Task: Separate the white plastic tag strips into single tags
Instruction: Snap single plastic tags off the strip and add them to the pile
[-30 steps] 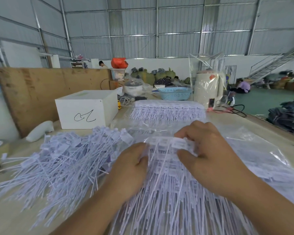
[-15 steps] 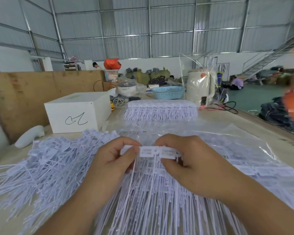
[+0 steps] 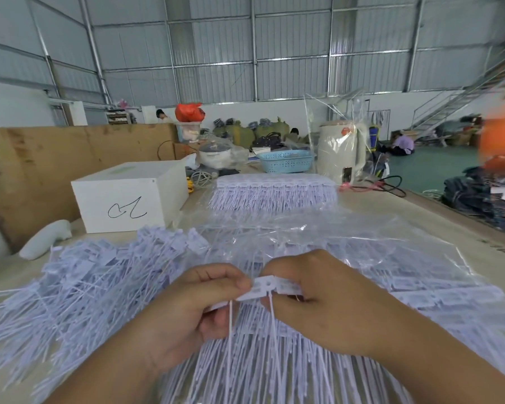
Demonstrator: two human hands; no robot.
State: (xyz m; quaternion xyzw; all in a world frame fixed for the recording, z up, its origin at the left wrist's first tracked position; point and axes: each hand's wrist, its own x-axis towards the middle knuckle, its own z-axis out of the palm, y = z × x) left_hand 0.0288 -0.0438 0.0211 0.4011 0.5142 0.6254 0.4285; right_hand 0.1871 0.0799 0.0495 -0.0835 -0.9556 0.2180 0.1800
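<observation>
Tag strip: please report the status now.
Left hand, right hand both pinch the tag strip. Strip bent, not yet parted. Nothing in the way.

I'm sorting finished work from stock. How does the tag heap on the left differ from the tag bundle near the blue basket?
The loose heap lies tangled, tails pointing many ways; the far bundle keeps its tags in a neat joined row, tails parallel. The heap lies bare on the table; the bundle seems to be wrapped in clear plastic. Both are white plastic tags with thin tails.
</observation>
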